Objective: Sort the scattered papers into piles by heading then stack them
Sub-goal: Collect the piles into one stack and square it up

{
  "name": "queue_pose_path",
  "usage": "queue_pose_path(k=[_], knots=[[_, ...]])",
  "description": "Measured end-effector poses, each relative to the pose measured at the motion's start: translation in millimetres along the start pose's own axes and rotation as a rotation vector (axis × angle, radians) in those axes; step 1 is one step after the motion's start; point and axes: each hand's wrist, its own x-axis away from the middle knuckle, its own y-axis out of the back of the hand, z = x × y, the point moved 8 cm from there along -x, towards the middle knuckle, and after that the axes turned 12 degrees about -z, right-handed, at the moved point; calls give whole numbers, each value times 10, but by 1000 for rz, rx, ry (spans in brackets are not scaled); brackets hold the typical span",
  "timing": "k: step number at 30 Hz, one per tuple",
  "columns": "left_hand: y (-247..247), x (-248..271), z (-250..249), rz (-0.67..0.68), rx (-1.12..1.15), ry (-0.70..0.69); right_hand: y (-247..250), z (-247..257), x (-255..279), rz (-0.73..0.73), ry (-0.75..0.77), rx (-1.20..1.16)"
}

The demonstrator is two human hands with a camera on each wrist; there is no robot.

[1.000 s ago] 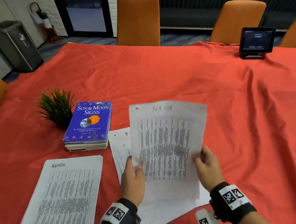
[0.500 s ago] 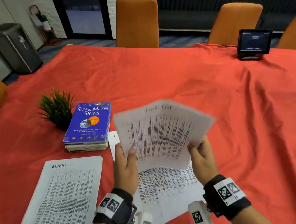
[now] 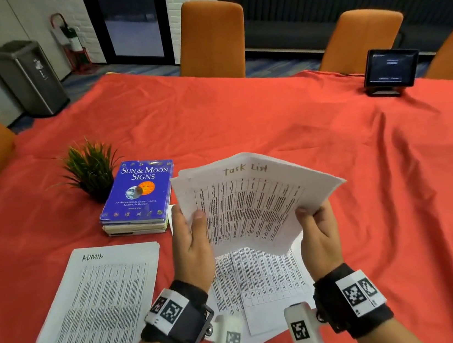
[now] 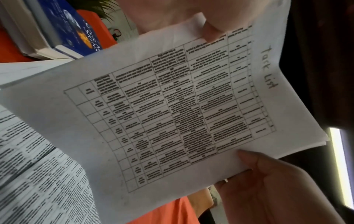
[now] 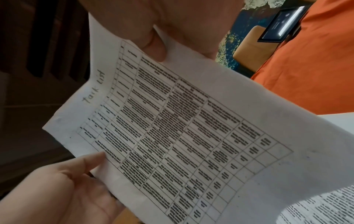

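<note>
Between both hands [image 3: 192, 250] [image 3: 318, 234], Task List sheets [image 3: 253, 205] hang pinched.

Office meeting room. Shown by a long table under a red cloth [image 3: 269, 113], orange upholstered chairs [image 3: 212, 38] along its far side, a small desktop touchscreen panel [image 3: 390, 69], a steel pedal bin [image 3: 27, 78], and a wall-mounted fire extinguisher [image 3: 72, 39] beside a glass door [image 3: 132, 22].

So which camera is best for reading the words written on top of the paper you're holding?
The head view: the handwritten heading stands upright and reads "Task List". Both wrist views show it too, large but turned sideways, so it is harder to read.
</note>
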Motion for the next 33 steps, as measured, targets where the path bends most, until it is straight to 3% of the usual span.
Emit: queue_pose_path(k=[7, 14, 18, 23, 28, 33], knots=[[125, 195, 533, 19, -108, 138, 103, -576, 287, 26, -183, 183], [139, 221, 621, 12, -121, 152, 121, -499, 283, 36, -166, 141], [186, 320, 941, 91, -295, 238, 152, -709, 414, 54, -252, 249], [402, 219, 937, 95, -362, 326, -45, -619, 369, 110, -222, 297], [1140, -204, 728, 52, -564, 218, -580, -811, 605, 384, -406, 441], [2315, -396, 768, -11, -790, 340, -1321, -1032, 1246, 752, -584, 503]])
